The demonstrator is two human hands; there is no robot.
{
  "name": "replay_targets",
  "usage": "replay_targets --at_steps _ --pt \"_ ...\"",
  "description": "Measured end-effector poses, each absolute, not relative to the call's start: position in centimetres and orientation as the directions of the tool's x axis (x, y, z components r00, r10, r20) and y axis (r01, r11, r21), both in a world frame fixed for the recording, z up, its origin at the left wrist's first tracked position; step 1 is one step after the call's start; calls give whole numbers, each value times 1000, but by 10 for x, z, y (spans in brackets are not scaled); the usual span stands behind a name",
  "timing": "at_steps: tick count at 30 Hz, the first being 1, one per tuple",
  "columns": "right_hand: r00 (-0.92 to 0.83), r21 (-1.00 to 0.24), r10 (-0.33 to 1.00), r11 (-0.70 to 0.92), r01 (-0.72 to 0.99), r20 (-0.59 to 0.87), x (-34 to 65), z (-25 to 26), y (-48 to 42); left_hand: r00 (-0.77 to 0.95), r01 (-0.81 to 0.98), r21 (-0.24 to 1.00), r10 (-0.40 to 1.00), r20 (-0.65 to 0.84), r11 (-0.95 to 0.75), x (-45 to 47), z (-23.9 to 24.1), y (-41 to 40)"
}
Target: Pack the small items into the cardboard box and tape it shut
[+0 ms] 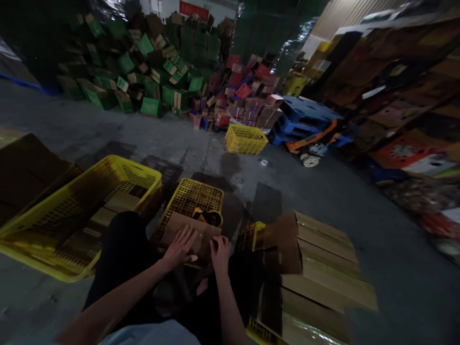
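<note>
A small brown cardboard box [203, 235] lies in front of my knees, at the near end of an upturned-looking yellow plastic crate [194, 191]. My left hand [181, 247] rests flat on its top, fingers stretched out. At the box's right end, my right hand [220, 251] has bent fingers and thumb closed on the edge. An orange-and-black tape dispenser [206, 216] lies on the crate just beyond the box. The box's underside is hidden.
A large yellow crate [143, 175] on my left holds small cardboard boxes [122, 201]. Flattened cardboard [323, 258] is stacked at my right. Farther off are another yellow crate [246, 140], blue pallets [305, 112], an orange pallet jack [312, 139] and piled green cartons [151, 106].
</note>
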State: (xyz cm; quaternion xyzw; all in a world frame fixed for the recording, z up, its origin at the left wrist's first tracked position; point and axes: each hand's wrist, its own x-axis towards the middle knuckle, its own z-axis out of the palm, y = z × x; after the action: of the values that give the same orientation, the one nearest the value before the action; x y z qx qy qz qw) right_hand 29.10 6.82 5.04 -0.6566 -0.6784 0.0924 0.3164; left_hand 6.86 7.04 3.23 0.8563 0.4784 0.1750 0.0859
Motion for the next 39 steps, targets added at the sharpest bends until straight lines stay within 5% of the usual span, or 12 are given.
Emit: replay_targets --at_steps 8,17,31,36,39 --pt "-75 -367 977 145 919 199 291 76 73 470 817 260 856 216 -515 70 15 78" --pt "-372 -230 878 312 922 -302 292 82 101 481 794 299 848 222 -529 68 13 81" --pt "-445 -287 867 378 880 -223 282 81 111 454 797 362 875 167 -483 72 22 77" --pt "-444 -276 871 383 881 -209 281 81 111 91 832 516 968 234 -203 52 22 89" --pt "-445 -272 873 387 881 -201 281 80 111 -126 748 663 980 152 -7 31 15 103"
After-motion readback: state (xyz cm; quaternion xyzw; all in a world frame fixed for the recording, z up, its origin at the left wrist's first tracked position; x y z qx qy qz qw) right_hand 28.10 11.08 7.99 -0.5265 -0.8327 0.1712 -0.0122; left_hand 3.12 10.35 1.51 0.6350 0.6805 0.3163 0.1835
